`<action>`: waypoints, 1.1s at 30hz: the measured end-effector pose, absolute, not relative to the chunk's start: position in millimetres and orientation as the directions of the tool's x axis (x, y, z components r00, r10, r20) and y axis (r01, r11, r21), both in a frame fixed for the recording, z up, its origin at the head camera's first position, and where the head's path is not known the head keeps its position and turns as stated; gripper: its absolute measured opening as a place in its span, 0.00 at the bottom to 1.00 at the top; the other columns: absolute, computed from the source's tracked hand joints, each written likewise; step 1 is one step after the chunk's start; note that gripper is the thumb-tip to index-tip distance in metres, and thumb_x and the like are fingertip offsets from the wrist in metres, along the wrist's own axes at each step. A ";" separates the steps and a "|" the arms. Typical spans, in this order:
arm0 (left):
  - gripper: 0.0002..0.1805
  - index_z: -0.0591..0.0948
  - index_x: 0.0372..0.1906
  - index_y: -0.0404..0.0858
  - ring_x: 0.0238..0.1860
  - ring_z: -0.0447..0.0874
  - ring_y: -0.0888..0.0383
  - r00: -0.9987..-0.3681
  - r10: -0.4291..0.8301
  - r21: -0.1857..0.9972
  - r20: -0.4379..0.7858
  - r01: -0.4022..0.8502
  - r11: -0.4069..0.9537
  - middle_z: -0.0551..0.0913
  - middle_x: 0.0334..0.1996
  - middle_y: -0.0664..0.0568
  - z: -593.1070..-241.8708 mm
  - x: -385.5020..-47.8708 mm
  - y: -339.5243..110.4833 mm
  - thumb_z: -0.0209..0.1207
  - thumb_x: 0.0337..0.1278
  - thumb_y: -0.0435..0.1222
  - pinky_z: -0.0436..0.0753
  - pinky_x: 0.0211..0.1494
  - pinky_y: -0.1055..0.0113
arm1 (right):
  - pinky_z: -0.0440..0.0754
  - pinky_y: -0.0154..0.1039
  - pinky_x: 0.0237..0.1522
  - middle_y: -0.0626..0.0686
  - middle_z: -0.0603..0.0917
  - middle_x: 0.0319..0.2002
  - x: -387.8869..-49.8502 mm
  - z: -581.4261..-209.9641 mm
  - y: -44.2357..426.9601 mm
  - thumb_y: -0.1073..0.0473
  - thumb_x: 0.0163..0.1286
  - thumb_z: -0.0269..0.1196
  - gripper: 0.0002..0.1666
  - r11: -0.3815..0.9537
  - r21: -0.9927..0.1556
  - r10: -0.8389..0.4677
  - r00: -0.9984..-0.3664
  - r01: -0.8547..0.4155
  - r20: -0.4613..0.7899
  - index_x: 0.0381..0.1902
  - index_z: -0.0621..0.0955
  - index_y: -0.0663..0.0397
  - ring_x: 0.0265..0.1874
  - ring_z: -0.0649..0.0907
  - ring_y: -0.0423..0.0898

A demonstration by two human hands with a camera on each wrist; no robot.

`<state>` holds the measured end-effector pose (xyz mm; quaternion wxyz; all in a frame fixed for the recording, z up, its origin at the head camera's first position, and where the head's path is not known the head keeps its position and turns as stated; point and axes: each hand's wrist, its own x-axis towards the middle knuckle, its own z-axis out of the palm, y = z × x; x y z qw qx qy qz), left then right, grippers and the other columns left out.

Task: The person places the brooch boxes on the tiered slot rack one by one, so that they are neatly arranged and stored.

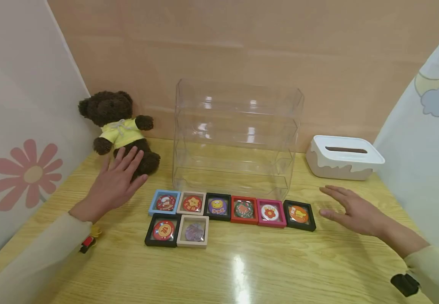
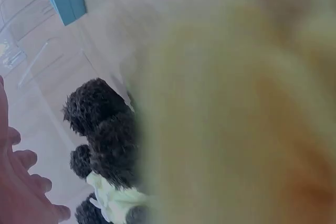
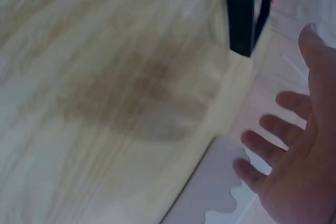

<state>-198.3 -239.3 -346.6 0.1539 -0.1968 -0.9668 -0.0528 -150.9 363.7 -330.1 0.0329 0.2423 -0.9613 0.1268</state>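
My left hand [image 1: 117,182] is spread above the table, in front of the brown teddy bear [image 1: 126,139] in a yellow top, and holds nothing. On the other side my right hand [image 1: 352,211] hovers with fingers apart, nearest to a black-framed square case [image 1: 299,215] holding an orange badge. Several such cases form two rows: a blue one [image 1: 164,202] starts the longer row, while a black one [image 1: 162,230] and a beige one [image 1: 193,231] lie in front. Behind them stands a clear tiered display rack [image 1: 234,139]. The right wrist view shows the right palm [image 3: 299,182] with bare fingers.
A white-lidded tissue box [image 1: 344,158] sits at the back right of the wooden table [image 1: 265,266]. A small yellow, red and black item [image 1: 90,240] lies partly behind the left sleeve. Cloth walls enclose the table at the back and both sides.
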 end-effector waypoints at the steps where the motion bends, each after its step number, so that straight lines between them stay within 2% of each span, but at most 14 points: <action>1: 0.38 0.48 0.75 0.39 0.72 0.33 0.42 -0.875 0.370 0.055 0.311 0.405 0.913 0.44 0.74 0.43 -346.4 -200.7 -237.5 0.42 0.71 0.54 0.36 0.67 0.38 | 0.70 0.65 0.46 0.68 0.69 0.61 -151.0 -333.3 360.5 0.49 0.65 0.64 0.36 0.835 -0.268 -0.471 -0.876 -0.480 0.101 0.64 0.70 0.63 0.56 0.69 0.69; 4: 0.38 0.48 0.75 0.38 0.72 0.35 0.42 -0.870 0.391 0.104 0.300 0.437 0.893 0.45 0.74 0.42 -345.4 -210.6 -230.1 0.41 0.72 0.54 0.39 0.68 0.39 | 0.77 0.58 0.39 0.65 0.73 0.57 -152.5 -341.1 353.0 0.49 0.63 0.67 0.36 0.791 -0.354 -0.508 -0.858 -0.499 0.074 0.63 0.71 0.63 0.50 0.76 0.63; 7: 0.37 0.47 0.75 0.36 0.72 0.40 0.41 -0.854 0.424 0.207 0.302 0.493 0.845 0.46 0.73 0.41 -343.5 -223.8 -220.1 0.41 0.73 0.52 0.44 0.68 0.41 | 0.79 0.50 0.34 0.63 0.76 0.54 -154.9 -346.4 350.1 0.51 0.61 0.68 0.38 0.758 -0.420 -0.530 -0.847 -0.498 0.048 0.63 0.71 0.65 0.43 0.80 0.56; 12: 0.35 0.45 0.76 0.40 0.69 0.53 0.40 -0.817 0.467 0.382 0.338 0.573 0.725 0.50 0.73 0.42 -339.1 -241.6 -201.1 0.43 0.74 0.48 0.57 0.65 0.43 | 0.80 0.45 0.36 0.60 0.79 0.51 -157.7 -351.6 351.0 0.49 0.58 0.70 0.42 0.751 -0.454 -0.537 -0.844 -0.479 0.002 0.62 0.71 0.70 0.41 0.80 0.53; 16: 0.33 0.50 0.75 0.37 0.64 0.64 0.43 -0.742 0.478 0.376 0.470 0.658 0.653 0.56 0.71 0.43 -339.5 -252.0 -189.9 0.48 0.73 0.40 0.67 0.61 0.46 | 0.80 0.44 0.37 0.58 0.79 0.49 -158.3 -354.8 354.3 0.48 0.56 0.72 0.42 0.742 -0.453 -0.553 -0.833 -0.494 0.004 0.60 0.72 0.70 0.42 0.79 0.52; 18: 0.31 0.55 0.73 0.35 0.59 0.71 0.44 -0.701 0.458 0.359 0.547 0.690 0.628 0.62 0.68 0.42 -339.7 -254.7 -186.9 0.51 0.70 0.36 0.73 0.55 0.49 | 0.80 0.44 0.37 0.56 0.80 0.49 -159.3 -356.2 355.0 0.50 0.55 0.72 0.40 0.726 -0.456 -0.565 -0.825 -0.514 0.031 0.59 0.74 0.68 0.42 0.79 0.51; 20: 0.30 0.60 0.71 0.32 0.50 0.79 0.46 -0.663 0.429 0.349 0.613 0.715 0.606 0.68 0.64 0.41 -339.2 -255.9 -183.7 0.53 0.68 0.32 0.79 0.44 0.53 | 0.80 0.43 0.37 0.55 0.80 0.48 -159.8 -356.7 355.3 0.51 0.54 0.73 0.38 0.713 -0.457 -0.573 -0.818 -0.532 0.059 0.58 0.75 0.66 0.41 0.79 0.49; 22: 0.29 0.64 0.69 0.33 0.36 0.84 0.49 -0.641 0.398 0.354 0.656 0.727 0.588 0.73 0.60 0.41 -337.8 -256.5 -181.0 0.55 0.66 0.31 0.79 0.32 0.56 | 0.80 0.42 0.36 0.53 0.80 0.47 -160.9 -356.3 355.3 0.52 0.54 0.74 0.37 0.706 -0.460 -0.575 -0.815 -0.538 0.072 0.57 0.75 0.64 0.40 0.78 0.48; 24: 0.27 0.66 0.68 0.33 0.29 0.84 0.49 -0.630 0.372 0.369 0.682 0.736 0.568 0.75 0.57 0.41 -336.4 -256.7 -178.6 0.56 0.65 0.30 0.78 0.25 0.58 | 0.79 0.41 0.35 0.52 0.80 0.46 -161.9 -355.4 354.7 0.52 0.52 0.74 0.36 0.708 -0.475 -0.563 -0.824 -0.522 0.066 0.55 0.76 0.62 0.40 0.78 0.49; 26: 0.26 0.68 0.67 0.34 0.31 0.85 0.50 -0.633 0.348 0.393 0.691 0.734 0.554 0.76 0.56 0.42 -335.1 -257.0 -176.4 0.56 0.64 0.29 0.81 0.28 0.57 | 0.79 0.42 0.36 0.52 0.79 0.46 -162.6 -354.4 354.5 0.51 0.51 0.75 0.35 0.717 -0.490 -0.546 -0.837 -0.495 0.047 0.53 0.75 0.60 0.40 0.78 0.49; 30: 0.25 0.71 0.64 0.36 0.46 0.83 0.50 -0.664 0.294 0.464 0.688 0.713 0.526 0.75 0.56 0.45 -333.8 -257.1 -173.0 0.58 0.63 0.31 0.83 0.36 0.60 | 0.80 0.41 0.36 0.49 0.79 0.42 -161.0 -355.8 353.7 0.51 0.48 0.77 0.33 0.725 -0.535 -0.489 -0.871 -0.433 0.043 0.47 0.75 0.57 0.39 0.79 0.48; 33: 0.24 0.74 0.62 0.37 0.45 0.83 0.53 -0.675 0.260 0.513 0.690 0.710 0.482 0.77 0.54 0.46 -333.5 -258.7 -171.0 0.61 0.60 0.31 0.82 0.38 0.66 | 0.81 0.39 0.34 0.50 0.80 0.38 -159.0 -355.6 354.2 0.57 0.48 0.77 0.27 0.697 -0.588 -0.460 -0.885 -0.411 0.074 0.42 0.75 0.58 0.35 0.81 0.44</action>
